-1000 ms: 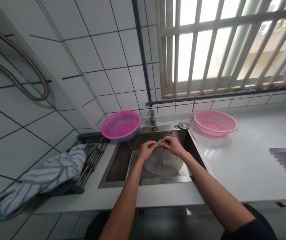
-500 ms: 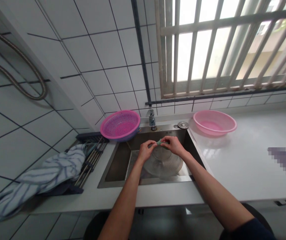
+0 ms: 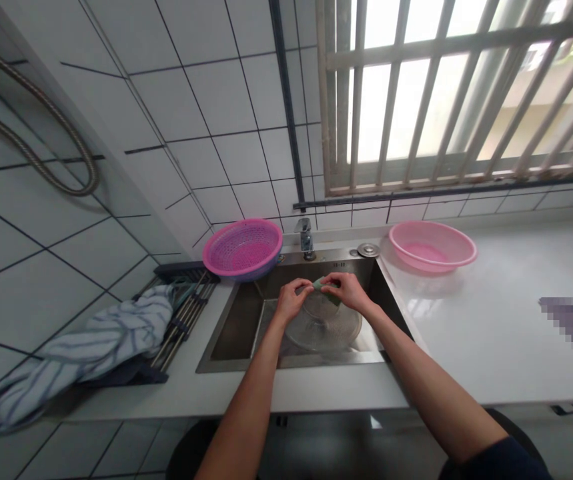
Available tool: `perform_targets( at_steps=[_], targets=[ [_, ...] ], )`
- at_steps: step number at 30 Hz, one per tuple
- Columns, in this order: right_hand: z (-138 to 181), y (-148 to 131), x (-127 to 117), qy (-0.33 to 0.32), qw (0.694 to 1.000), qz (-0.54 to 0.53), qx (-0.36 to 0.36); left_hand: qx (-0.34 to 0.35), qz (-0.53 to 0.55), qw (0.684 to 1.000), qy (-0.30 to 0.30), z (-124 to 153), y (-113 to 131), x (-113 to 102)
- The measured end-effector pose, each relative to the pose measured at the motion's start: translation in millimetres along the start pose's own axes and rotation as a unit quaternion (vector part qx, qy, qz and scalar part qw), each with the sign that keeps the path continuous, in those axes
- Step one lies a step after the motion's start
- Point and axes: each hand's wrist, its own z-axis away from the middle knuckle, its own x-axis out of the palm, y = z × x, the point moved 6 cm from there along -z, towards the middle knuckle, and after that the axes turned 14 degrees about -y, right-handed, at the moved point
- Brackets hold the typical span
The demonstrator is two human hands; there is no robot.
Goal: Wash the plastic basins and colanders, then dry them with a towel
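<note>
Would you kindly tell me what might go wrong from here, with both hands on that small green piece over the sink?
The left hand and right hand pinch the small green piece right above the clear dish; if it slips, it probably drops into the dish.
Neither hand seems to hold the dish, so it may slide in the sink.
The purple colander overhangs the sink's corner and might tip in if bumped.

The clear round glass dish [image 3: 323,328] lies in the steel sink [image 3: 236,323]. The purple plastic colander [image 3: 243,248] sits at its back left corner. The pink plastic basin [image 3: 432,245] rests on the white counter [image 3: 491,333], right of it.
</note>
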Motion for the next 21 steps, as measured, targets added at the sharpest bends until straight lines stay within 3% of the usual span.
perform_targets(
  at_steps=[5,12,14,18,21],
  targets=[
    [3.5,10.3,-18.9,0.038,0.999,-0.013,0.031,-0.015,0.048,0.998,0.047,1.3,-10.8,-14.4],
    [2.5,-6.7,-1.7,-0.012,1.000,0.017,0.005,0.000,0.012,0.999,-0.034,0.5,-1.5,11.7],
    [1.5,-3.6,-3.4,-0.004,1.000,0.006,0.014,-0.004,0.006,1.000,-0.004,0.5,-4.9,2.1],
    [3.1,15.6,-25.6,0.079,0.996,-0.021,0.045,-0.020,0.037,0.994,0.099,1.8,-23.0,-32.9],
    [4.3,24.4,-35.1,0.106,0.993,-0.039,0.045,-0.027,0.056,0.992,0.108,2.2,-32.3,-42.5]
  ],
)
